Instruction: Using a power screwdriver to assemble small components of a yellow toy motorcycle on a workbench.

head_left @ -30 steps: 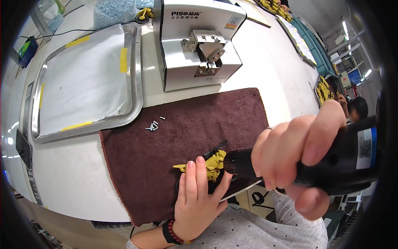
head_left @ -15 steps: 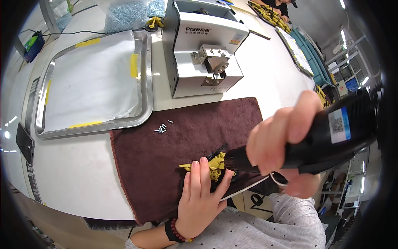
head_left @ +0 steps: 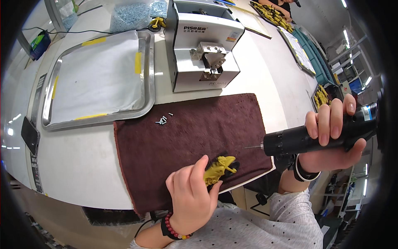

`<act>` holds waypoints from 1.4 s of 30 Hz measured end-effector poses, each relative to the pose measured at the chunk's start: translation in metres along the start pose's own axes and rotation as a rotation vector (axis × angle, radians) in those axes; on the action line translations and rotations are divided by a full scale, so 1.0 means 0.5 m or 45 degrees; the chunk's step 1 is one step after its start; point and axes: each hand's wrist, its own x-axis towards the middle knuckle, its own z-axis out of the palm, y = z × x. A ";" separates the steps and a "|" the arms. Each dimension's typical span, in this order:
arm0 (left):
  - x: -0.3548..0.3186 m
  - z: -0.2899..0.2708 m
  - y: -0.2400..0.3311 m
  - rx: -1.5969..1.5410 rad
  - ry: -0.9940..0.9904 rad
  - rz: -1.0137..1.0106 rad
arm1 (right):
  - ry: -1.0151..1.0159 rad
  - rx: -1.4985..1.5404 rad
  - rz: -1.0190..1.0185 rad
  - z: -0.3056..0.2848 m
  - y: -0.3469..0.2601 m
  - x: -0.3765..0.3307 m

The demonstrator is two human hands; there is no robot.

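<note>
My left hand (head_left: 188, 195) grips a yellow toy motorcycle (head_left: 218, 169) between fingers and thumb, over the dark brown cloth (head_left: 178, 143). Black wheels show at the toy's edges; its near end is partly covered by my fingers. In my right hand (head_left: 327, 123) is a black electric screwdriver (head_left: 290, 142), fingers wrapped round its body. Its thin bit points left above the cloth, apart from the toy. Several small silver screws (head_left: 162, 120) lie loose toward the cloth's far left part.
A white and grey screw feeder machine (head_left: 203, 54) stands behind the cloth. Left of it sits a metal tray (head_left: 150, 89) lined with taped white paper. Beyond are bags of bluish small parts (head_left: 130, 17); at far right, trays of yellow toys (head_left: 271, 15) and another person's arm.
The screwdriver has moved right, away from the toy, and its bit is now visible. My left hand has gone from pressing flat on the toy to gripping and turning it.
</note>
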 end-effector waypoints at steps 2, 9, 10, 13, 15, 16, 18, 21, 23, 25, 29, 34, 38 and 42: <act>-0.004 -0.002 -0.001 -0.072 0.032 0.005 | 0.042 0.014 -0.029 -0.004 -0.004 -0.009; 0.002 -0.023 -0.017 -0.275 0.140 0.203 | 0.120 0.028 -0.086 -0.023 -0.032 -0.027; 0.001 -0.029 -0.020 -0.258 0.050 0.263 | 0.123 0.039 -0.083 -0.026 -0.030 -0.029; -0.009 -0.024 -0.010 -0.162 0.125 0.258 | 0.147 0.037 -0.096 -0.031 -0.033 -0.033; -0.015 -0.021 -0.004 -0.048 0.148 0.259 | 0.105 0.049 -0.110 -0.040 -0.032 -0.033; -0.019 -0.016 -0.003 -0.013 0.227 0.284 | 0.058 0.064 -0.127 -0.043 -0.030 -0.032; -0.024 -0.014 -0.003 0.020 0.302 0.307 | 0.059 0.069 -0.122 -0.044 -0.029 -0.033; -0.029 -0.016 -0.007 -0.005 0.342 0.368 | 0.057 0.068 -0.116 -0.045 -0.025 -0.034; -0.036 -0.020 -0.012 -0.022 0.332 0.367 | 0.054 0.062 -0.115 -0.042 -0.023 -0.034; -0.039 -0.020 -0.014 -0.037 0.324 0.363 | 0.147 0.056 -0.077 -0.035 -0.022 -0.035; -0.037 -0.016 -0.015 -0.021 0.448 0.418 | 0.152 0.048 -0.079 -0.033 -0.019 -0.037; -0.021 -0.050 0.001 0.085 0.252 0.363 | 0.160 0.037 -0.068 -0.030 -0.017 -0.037; 0.022 -0.069 0.014 -0.104 -0.245 0.096 | 0.127 0.042 -0.052 -0.038 -0.020 -0.025; 0.047 -0.044 0.031 0.295 -0.191 -0.012 | 0.038 0.047 -0.078 -0.049 -0.017 0.022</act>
